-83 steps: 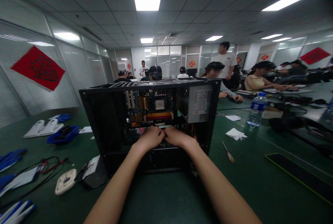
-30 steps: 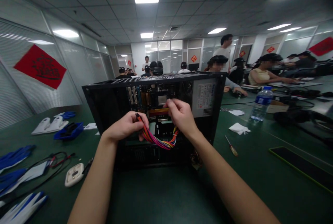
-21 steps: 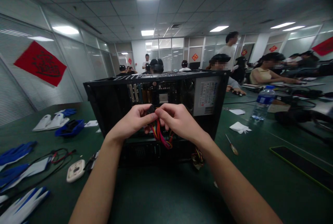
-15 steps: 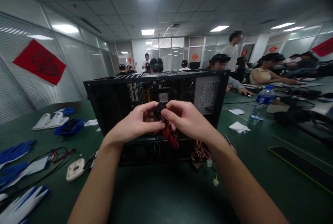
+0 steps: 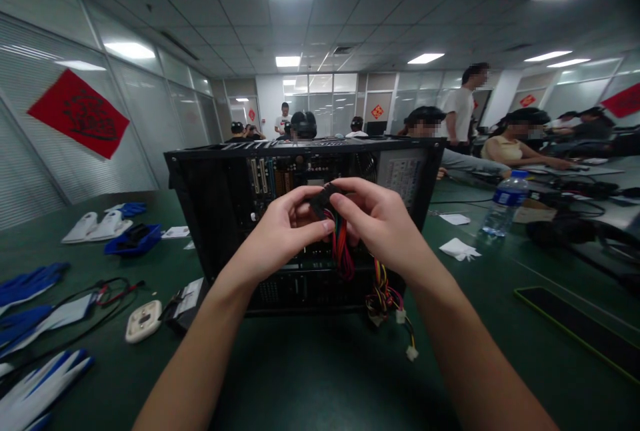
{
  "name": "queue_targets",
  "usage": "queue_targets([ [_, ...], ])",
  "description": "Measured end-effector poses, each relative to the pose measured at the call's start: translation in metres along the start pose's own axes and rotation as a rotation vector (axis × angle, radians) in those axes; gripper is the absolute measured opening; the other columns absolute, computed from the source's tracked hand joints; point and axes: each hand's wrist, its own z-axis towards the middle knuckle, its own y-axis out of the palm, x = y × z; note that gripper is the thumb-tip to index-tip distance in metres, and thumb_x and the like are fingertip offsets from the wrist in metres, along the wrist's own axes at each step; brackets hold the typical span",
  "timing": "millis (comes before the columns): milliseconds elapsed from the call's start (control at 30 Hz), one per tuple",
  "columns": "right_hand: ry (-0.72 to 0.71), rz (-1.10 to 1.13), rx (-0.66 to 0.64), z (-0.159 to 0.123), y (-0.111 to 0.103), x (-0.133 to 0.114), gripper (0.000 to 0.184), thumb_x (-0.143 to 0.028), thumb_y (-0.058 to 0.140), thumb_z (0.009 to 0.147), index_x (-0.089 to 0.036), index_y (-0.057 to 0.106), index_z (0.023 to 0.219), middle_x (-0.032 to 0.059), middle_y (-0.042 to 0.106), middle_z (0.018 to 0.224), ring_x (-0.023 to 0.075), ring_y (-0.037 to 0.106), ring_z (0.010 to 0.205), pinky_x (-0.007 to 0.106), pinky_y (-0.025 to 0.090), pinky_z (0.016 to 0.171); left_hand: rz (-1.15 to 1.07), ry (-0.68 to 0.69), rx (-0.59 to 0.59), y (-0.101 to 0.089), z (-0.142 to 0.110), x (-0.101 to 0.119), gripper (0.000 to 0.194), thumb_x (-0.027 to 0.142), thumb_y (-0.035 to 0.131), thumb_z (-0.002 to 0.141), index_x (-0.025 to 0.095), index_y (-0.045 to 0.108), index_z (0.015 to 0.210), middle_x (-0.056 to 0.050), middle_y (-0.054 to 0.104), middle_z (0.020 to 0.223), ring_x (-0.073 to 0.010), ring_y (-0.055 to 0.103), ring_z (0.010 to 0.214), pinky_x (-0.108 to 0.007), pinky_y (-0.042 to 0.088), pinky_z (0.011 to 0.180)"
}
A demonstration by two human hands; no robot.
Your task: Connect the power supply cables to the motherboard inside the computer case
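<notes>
In front of me an open computer case (image 5: 200, 204) lies on a green table, its motherboard (image 5: 310, 167) and power supply (image 5: 400, 167) showing inside. Both hands meet before the opening. My left hand (image 5: 295, 224) and my right hand (image 5: 367, 214) pinch a black power connector (image 5: 323, 201) between thumbs and fingers. Red, orange and dark wires (image 5: 343, 251) hang down from it. Lower right, another bundle of wires (image 5: 383, 297) spills over the case edge, ending in white plugs (image 5: 411, 353). Parts of the board are hidden behind my hands.
To the left lie blue-and-white gloves (image 5: 45, 391), a blue tray (image 5: 133, 241), a whitish rounded device (image 5: 143, 321) and loose cables. At right stand a water bottle (image 5: 505, 204), a crumpled tissue (image 5: 459, 249) and a black mat (image 5: 575, 324). Other people sit beyond the case.
Both hands have moved slightly right and up with the connector, which is now turned more sideways. A co-worker's arm at right has shifted, and the standing person has moved right.
</notes>
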Motion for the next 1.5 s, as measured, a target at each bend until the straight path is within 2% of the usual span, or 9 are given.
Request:
queue_targets([
  [100,-0.021,-0.019,0.074,0.0,0.002,0.003,0.034,-0.044,0.064,0.092,-0.018,0.07,0.112,0.0028,0.068,0.078,0.0158,0.064,0.067,0.028,0.053,0.06,-0.027,-0.011,0.004,-0.002,0.002,-0.001,0.053,0.031,0.079,0.078,0.014,0.065,0.127,-0.009,0.075,0.099,-0.0219,0.072,0.088,-0.031,0.06,0.078],
  [233,-0.045,0.008,0.191,-0.001,0.001,0.007,0.035,-0.048,0.062,0.093,-0.022,0.068,0.114,0.0033,0.069,0.083,0.0159,0.063,0.064,0.028,0.053,0.055,-0.091,-0.017,0.058,-0.007,0.004,-0.001,0.05,0.035,0.076,0.082,0.013,0.067,0.126,-0.01,0.077,0.098,-0.0236,0.073,0.092,-0.034,0.06,0.081],
  [367,-0.043,0.018,0.162,-0.001,0.005,0.011,0.037,-0.052,0.062,0.093,-0.024,0.067,0.117,0.0034,0.07,0.085,0.0164,0.063,0.065,0.028,0.054,0.055,-0.04,-0.011,0.08,-0.009,0.002,0.002,0.052,0.033,0.076,0.082,0.014,0.067,0.13,-0.008,0.078,0.092,-0.0238,0.073,0.09,-0.035,0.061,0.082],
  [500,-0.058,0.053,0.189,0.0,0.013,0.014,0.038,-0.052,0.063,0.092,-0.023,0.069,0.117,0.0063,0.073,0.101,0.0202,0.069,0.086,0.031,0.059,0.069,0.032,0.071,0.136,-0.001,-0.001,0.005,0.053,0.03,0.073,0.085,0.014,0.065,0.135,-0.005,0.077,0.087,-0.0245,0.072,0.092,-0.034,0.061,0.082],
  [567,-0.045,0.1,0.209,0.0,0.017,0.017,0.041,-0.053,0.062,0.092,-0.023,0.069,0.12,0.0076,0.073,0.106,0.0222,0.07,0.095,0.034,0.06,0.076,0.053,0.121,0.169,0.005,-0.003,0.005,0.053,0.029,0.071,0.087,0.015,0.063,0.138,-0.005,0.078,0.092,-0.0251,0.072,0.096,-0.035,0.061,0.085],
  [700,-0.011,0.192,0.225,0.0,0.023,0.024,0.049,-0.055,0.061,0.092,-0.023,0.066,0.129,0.0101,0.073,0.112,0.0246,0.071,0.1,0.038,0.061,0.081,0.071,0.178,0.19,0.01,-0.003,0.001,0.053,0.029,0.068,0.09,0.015,0.061,0.14,-0.008,0.077,0.107,-0.0257,0.07,0.105,-0.038,0.058,0.094],
  [900,-0.008,0.148,0.317,-0.002,0.037,0.034,0.052,-0.055,0.056,0.095,-0.02,0.064,0.132,0.0113,0.07,0.123,0.0251,0.066,0.115,0.039,0.058,0.092,0.074,0.207,0.187,0.008,0.002,-0.01,0.049,0.03,0.068,0.09,0.016,0.064,0.136,-0.01,0.074,0.119,-0.0271,0.068,0.113,-0.042,0.054,0.102],
  [1233,-0.051,0.167,0.439,-0.009,0.047,0.021,0.049,-0.052,0.059,0.094,-0.021,0.066,0.132,0.0105,0.068,0.129,0.0284,0.062,0.122,0.045,0.052,0.103,0.216,0.268,0.213,0.012,-0.002,-0.007,0.048,0.028,0.064,0.093,0.016,0.061,0.139,-0.008,0.074,0.121,-0.0255,0.07,0.107,-0.035,0.057,0.095],
  [1500,-0.063,0.123,0.404,-0.013,0.055,0.021,0.058,-0.046,0.064,0.091,-0.018,0.058,0.141,0.0105,0.067,0.129,0.0283,0.062,0.121,0.045,0.051,0.104,0.336,0.293,0.223,0.008,-0.002,-0.015,0.047,0.029,0.058,0.096,0.015,0.058,0.141,-0.009,0.071,0.126,-0.0241,0.07,0.107,-0.034,0.057,0.095],
])
